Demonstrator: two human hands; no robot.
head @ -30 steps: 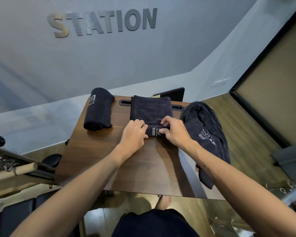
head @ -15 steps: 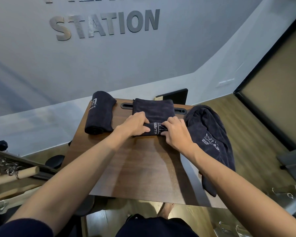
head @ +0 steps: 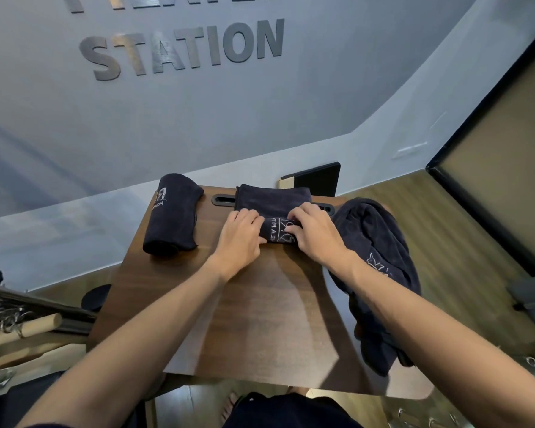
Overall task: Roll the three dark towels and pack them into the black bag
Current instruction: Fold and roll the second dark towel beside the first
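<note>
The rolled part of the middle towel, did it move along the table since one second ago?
Yes. The rolled part of the middle towel has advanced away from the person, closer to the black slot in the table; less flat cloth remains before it.

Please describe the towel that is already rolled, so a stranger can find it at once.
On the wooden table, look at the far left corner. The rolled towel lies there alone, untouched, a tight dark cylinder with pale lettering, unlike the half-rolled towel and the crumpled towel.
</note>
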